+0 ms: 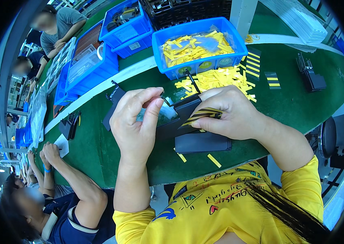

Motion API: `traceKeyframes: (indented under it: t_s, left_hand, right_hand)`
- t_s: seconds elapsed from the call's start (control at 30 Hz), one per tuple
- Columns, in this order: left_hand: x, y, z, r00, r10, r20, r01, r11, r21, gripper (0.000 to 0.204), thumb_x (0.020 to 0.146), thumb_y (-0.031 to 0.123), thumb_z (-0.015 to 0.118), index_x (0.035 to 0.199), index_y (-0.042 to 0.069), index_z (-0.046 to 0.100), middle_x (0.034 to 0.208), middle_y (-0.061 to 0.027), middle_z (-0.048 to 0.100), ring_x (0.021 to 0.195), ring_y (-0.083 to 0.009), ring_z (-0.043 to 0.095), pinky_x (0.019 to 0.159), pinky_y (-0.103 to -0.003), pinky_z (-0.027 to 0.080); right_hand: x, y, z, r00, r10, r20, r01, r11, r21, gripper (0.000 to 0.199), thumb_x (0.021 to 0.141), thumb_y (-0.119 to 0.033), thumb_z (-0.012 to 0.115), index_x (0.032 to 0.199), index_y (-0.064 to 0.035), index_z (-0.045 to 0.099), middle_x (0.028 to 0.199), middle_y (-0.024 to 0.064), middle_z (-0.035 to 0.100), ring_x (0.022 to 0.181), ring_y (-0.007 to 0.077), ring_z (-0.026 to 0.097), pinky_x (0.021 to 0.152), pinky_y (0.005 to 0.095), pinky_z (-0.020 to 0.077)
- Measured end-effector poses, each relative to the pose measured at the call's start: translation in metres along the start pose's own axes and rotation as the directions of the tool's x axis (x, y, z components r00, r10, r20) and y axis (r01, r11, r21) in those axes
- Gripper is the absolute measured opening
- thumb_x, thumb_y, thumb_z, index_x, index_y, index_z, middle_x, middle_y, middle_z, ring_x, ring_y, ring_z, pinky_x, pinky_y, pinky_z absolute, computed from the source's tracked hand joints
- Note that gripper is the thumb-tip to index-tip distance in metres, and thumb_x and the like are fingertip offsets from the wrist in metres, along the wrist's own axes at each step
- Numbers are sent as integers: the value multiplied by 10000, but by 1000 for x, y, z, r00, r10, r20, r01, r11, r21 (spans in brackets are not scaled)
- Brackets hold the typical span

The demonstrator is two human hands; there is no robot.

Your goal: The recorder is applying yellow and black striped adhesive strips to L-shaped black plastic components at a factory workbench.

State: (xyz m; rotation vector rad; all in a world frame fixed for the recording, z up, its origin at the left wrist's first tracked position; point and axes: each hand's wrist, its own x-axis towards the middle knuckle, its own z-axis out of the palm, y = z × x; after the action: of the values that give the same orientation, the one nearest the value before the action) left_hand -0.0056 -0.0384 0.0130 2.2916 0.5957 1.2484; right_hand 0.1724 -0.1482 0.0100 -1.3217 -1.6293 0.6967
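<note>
My right hand [231, 112] is closed round a black plastic part [186, 106] with thin upright arms. Under its thumb it also grips a bent sheet with black and yellow stripes [204, 115]. My left hand [137, 116] is raised at the part's left end, thumb and forefinger pinched together. A tiny dark bit shows at those fingertips, too small to name. Below the right hand, a stack of flat black pieces [202, 143] lies on the green table [147, 164]. Loose yellow strips [214, 160] lie near the table's front edge.
Beyond my hands, a blue bin [200, 68] holds yellow strips, with a pile of yellow strips [220, 81] before it. Striped sheets [253, 64] lie to its right, black parts [312, 77] farther right. Other blue bins [94, 73] stand left. A co-worker's hands [50, 154] are at lower left.
</note>
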Motion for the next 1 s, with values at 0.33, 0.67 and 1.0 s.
traceKeyframes:
  t_s: [0.33,0.67,1.0]
  left_hand:
    - [-3,4,0,902,-397,169,431,816,-384,105,817,3,665,918,-17,681,793,-21,629,703,-59,556,620,-184,431]
    - [-4,6,6,861,-474,185,500,720,-482,104,842,38,636,931,-17,642,815,-37,637,727,-84,573,667,-210,450]
    - [3,-80,-45,863,-504,23,500,860,98,140,874,112,595,914,-11,646,745,-19,620,681,-85,527,639,-238,437]
  right_hand:
    - [-1,-2,5,998,-41,-54,38,997,-66,114,710,-74,694,672,5,621,592,96,512,524,254,521,487,349,382]
    - [-1,-3,8,993,-37,-108,31,998,-59,95,708,-70,688,693,7,634,587,101,508,519,257,520,488,355,390]
    - [3,10,4,961,144,-236,-106,980,166,233,789,-147,679,930,36,646,854,109,603,754,207,593,701,308,474]
